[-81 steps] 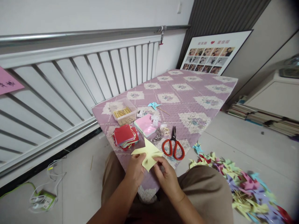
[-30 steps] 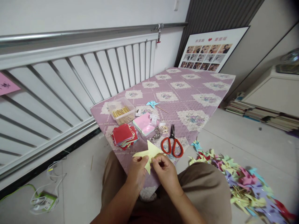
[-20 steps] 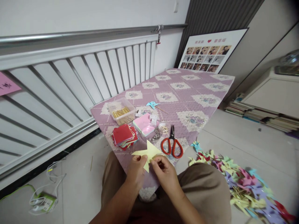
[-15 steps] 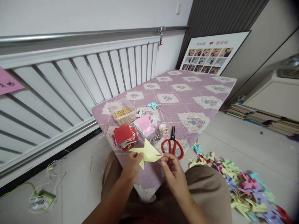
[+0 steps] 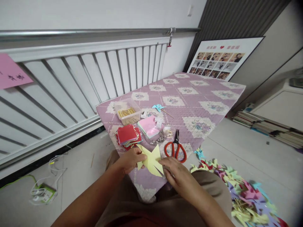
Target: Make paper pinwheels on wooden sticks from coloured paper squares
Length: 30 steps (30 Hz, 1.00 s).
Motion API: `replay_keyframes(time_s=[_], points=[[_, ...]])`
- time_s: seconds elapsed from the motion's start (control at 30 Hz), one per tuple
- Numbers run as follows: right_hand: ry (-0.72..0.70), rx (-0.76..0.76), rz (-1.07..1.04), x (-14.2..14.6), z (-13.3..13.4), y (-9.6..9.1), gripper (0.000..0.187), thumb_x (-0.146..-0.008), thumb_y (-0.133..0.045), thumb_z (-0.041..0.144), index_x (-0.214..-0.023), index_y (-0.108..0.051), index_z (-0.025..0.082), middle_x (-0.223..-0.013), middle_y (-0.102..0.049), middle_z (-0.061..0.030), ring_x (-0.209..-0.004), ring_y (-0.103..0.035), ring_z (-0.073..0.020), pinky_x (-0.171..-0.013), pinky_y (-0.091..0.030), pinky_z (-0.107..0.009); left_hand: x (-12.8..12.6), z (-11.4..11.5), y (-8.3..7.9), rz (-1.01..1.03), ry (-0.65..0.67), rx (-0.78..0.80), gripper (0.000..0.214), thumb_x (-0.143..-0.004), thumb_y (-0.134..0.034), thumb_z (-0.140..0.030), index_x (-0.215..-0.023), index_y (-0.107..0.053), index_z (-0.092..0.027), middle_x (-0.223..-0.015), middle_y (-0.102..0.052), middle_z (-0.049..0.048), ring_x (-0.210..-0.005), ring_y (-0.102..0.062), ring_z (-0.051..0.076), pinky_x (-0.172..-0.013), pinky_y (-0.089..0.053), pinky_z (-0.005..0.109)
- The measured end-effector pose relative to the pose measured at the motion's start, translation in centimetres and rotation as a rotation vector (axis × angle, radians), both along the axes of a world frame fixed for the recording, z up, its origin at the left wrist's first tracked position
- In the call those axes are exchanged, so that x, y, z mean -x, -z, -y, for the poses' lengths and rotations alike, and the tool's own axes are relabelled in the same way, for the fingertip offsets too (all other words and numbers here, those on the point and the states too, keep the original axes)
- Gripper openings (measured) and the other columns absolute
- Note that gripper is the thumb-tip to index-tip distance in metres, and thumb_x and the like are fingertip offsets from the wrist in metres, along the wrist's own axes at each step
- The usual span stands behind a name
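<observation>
My left hand (image 5: 129, 159) and my right hand (image 5: 175, 175) both pinch a cut, partly folded yellow paper square (image 5: 151, 159) over the near corner of the purple quilted table (image 5: 196, 104). The left hand grips its left edge and the right hand grips its lower right corner. Red-handled scissors (image 5: 175, 148) lie just beyond the right hand. A stack of red and mixed coloured paper squares (image 5: 127, 135) sits just past the left hand.
A clear box of wooden sticks (image 5: 127, 114), a pink paper pad (image 5: 148, 125) and a blue pinwheel (image 5: 158, 107) lie on the table. Several coloured pinwheels (image 5: 239, 192) are piled on the floor at right. A power strip (image 5: 44, 194) lies at left.
The yellow paper has been turned and lowered in my hands. My right hand has shifted from the paper's top edge to its lower right corner. The camera view has drifted slightly.
</observation>
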State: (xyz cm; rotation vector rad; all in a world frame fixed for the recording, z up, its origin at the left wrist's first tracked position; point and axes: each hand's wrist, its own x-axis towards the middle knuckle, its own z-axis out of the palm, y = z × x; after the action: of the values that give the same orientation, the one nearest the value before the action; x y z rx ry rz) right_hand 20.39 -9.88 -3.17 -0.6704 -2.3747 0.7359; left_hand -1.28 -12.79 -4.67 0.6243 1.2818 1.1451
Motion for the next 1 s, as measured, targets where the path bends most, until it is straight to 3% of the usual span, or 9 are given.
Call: replay_keyframes(time_s=[0.13, 0.37, 0.53, 0.7, 0.87, 1.0], points=[[-0.042, -0.019, 0.032, 0.2, 0.0, 0.0, 0.031, -0.090, -0.041, 0.007, -0.111, -0.056, 0.024, -0.092, -0.065, -0.0076, -0.085, -0.060, -0.0216, -0.074, -0.050, -0.035, 0.3, -0.2, -0.6, -0.093, 0.186, -0.022, 0.019, -0.065, -0.067, -0.027, -0.079, -0.067, -0.014, -0.062, -0.063, 0.0021, -0.056, -0.057, 0.013, -0.054, -0.041, 0.023], [-0.105, 0.096, -0.013, 0.3, -0.4, -1.1, 0.019, -0.091, -0.044, 0.009, -0.096, -0.056, 0.023, -0.088, -0.061, -0.0048, -0.082, -0.059, -0.0182, -0.072, -0.046, -0.029, 0.7, -0.3, -1.0, -0.195, 0.432, -0.070, 0.012, -0.068, -0.056, -0.022, -0.068, -0.064, -0.013, -0.057, -0.057, -0.0005, -0.048, -0.046, 0.009, -0.048, -0.031, 0.023], [-0.068, 0.248, -0.038, 0.3, -0.4, -1.2, 0.011, -0.093, -0.049, 0.017, -0.089, -0.057, 0.022, -0.082, -0.059, -0.0020, -0.078, -0.057, -0.0168, -0.070, -0.043, -0.026, 0.4, 0.0, -1.5, -0.333, 0.414, -0.043, 0.013, -0.069, -0.056, -0.027, -0.067, -0.062, -0.016, -0.057, -0.056, -0.0011, -0.051, -0.046, 0.010, -0.049, -0.033, 0.023], [-0.020, 0.343, -0.061, 0.9, -0.1, -0.7, 0.015, -0.094, -0.048, 0.022, -0.082, -0.057, 0.021, -0.080, -0.055, -0.0014, -0.075, -0.054, -0.0158, -0.068, -0.042, -0.025, -0.3, 0.2, -1.3, -0.519, 0.398, -0.034, 0.016, -0.071, -0.056, -0.029, -0.064, -0.059, -0.016, -0.056, -0.055, -0.0013, -0.051, -0.045, 0.011, -0.050, -0.033, 0.023], [0.082, 0.345, -0.025, 1.5, -0.1, -0.4, 0.021, -0.093, -0.048, 0.025, -0.073, -0.054, 0.020, -0.074, -0.053, -0.0013, -0.071, -0.052, -0.0166, -0.064, -0.040, -0.026, -1.1, 0.2, -0.3, -0.578, 0.329, -0.036, 0.015, -0.071, -0.055, -0.030, -0.064, -0.057, -0.016, -0.054, -0.052, -0.0032, -0.048, -0.042, 0.009, -0.048, -0.031, 0.022], [0.144, 0.316, -0.005, 1.9, -0.1, -0.3, 0.023, -0.091, -0.049, 0.026, -0.068, -0.053, 0.020, -0.071, -0.052, -0.0009, -0.067, -0.051, -0.0165, -0.061, -0.038, -0.026, -1.6, 0.2, -0.4, -0.611, 0.293, 0.003, 0.016, -0.070, -0.056, -0.030, -0.062, -0.056, -0.016, -0.053, -0.052, -0.0033, -0.047, -0.042, 0.009, -0.047, -0.029, 0.022]])
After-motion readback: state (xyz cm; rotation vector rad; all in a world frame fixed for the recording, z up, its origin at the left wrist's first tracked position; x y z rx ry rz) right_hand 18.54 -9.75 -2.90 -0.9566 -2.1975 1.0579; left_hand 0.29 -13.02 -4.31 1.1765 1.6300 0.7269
